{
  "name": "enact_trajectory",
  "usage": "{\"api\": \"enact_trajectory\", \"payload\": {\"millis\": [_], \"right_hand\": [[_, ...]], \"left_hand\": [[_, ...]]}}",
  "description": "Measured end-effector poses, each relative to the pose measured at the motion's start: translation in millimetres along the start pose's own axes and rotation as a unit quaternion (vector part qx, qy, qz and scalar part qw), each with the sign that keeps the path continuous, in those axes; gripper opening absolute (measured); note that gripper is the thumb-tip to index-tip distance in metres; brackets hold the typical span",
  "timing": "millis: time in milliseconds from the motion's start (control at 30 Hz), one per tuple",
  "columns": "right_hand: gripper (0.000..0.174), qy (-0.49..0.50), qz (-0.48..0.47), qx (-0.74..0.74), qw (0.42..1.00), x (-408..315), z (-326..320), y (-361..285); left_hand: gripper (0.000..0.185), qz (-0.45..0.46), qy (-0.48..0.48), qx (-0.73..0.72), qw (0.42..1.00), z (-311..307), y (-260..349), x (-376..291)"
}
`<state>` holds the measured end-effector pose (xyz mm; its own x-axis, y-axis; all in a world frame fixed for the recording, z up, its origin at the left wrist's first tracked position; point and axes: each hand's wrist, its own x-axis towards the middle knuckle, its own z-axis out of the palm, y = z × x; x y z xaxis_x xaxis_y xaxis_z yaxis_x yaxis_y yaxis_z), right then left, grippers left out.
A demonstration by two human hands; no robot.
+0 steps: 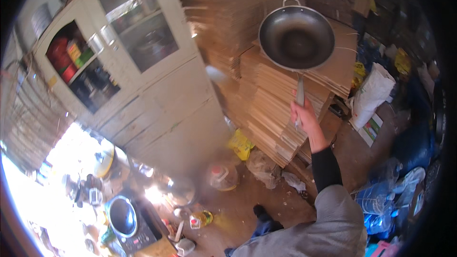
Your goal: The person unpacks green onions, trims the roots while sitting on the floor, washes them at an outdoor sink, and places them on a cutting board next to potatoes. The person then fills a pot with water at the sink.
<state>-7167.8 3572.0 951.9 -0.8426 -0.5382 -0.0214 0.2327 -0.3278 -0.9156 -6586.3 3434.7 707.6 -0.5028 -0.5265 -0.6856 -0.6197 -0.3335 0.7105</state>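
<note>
My right hand grips the long handle of a wok, arm stretched out ahead of me. The dark wok is held with its inside towards me, and its bowl looks bare. A small loop handle sits on its far rim. Behind and below the wok are stacked flattened cardboard sheets. Whether the wok touches the stack cannot be told. My left hand is out of view.
A cabinet with glazed doors stands at left. An induction cooker bears a metal pot at lower left. On the floor are an oil bottle and a large plastic jug. Blue water bottles and a white sack lie right.
</note>
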Motion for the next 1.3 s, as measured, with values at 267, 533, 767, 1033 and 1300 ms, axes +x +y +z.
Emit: {"api": "enact_trajectory", "payload": {"millis": [267, 533, 767, 1033, 1300], "right_hand": [[0.071, -0.279, 0.168, -0.011, 0.946, -261, 118, 111], [0.069, -0.578, 0.467, 0.04, 0.668, -518, 331, 242], [0.057, -0.742, 0.52, -0.163, 0.391, -777, 512, 320], [0.023, -0.709, 0.62, -0.318, 0.106, -1057, 601, 471], [0.07, -0.905, 0.267, -0.285, -0.167, -1328, 761, 564]], "left_hand": [[0.024, 0.008, 0.055, -0.11, 0.992, -23, -181, -193], [0.057, 0.183, 0.184, -0.331, 0.907, -118, -244, -351], [0.055, 0.33, 0.268, -0.627, 0.653, -216, -317, -457], [0.026, 0.176, 0.444, -0.834, 0.277, -314, -548, -529], [0.025, 0.175, 0.55, -0.769, 0.275, -408, -720, -688]]}}
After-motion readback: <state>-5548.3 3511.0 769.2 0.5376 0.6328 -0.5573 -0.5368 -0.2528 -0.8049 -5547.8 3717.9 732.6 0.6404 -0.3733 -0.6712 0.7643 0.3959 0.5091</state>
